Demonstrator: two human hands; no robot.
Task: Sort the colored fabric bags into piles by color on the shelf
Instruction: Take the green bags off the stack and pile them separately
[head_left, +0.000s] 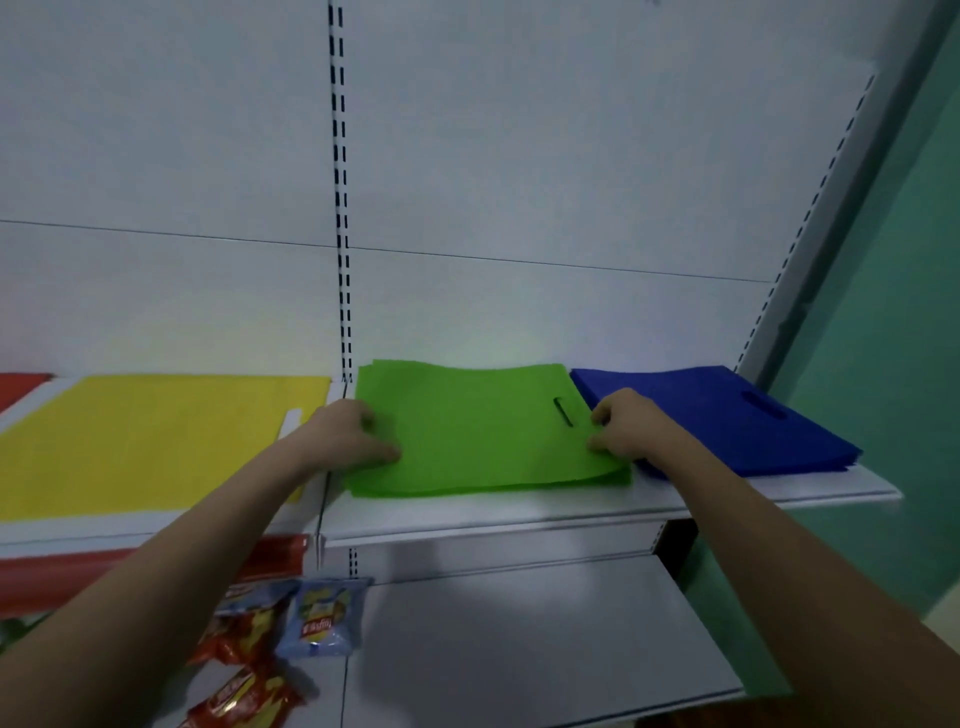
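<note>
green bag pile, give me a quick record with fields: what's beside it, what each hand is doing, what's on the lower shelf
pile: green bags, flat on the upper shelf
left neighbour: yellow bags
right neighbour: blue bags
left hand: fingers curled on the pile's left edge
right hand: fingers pinching the right edge near the handle slot
lower shelf: snack packets

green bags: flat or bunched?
Flat. The green bags lie spread on the shelf, stacked edges visible, both hands on top.
</note>
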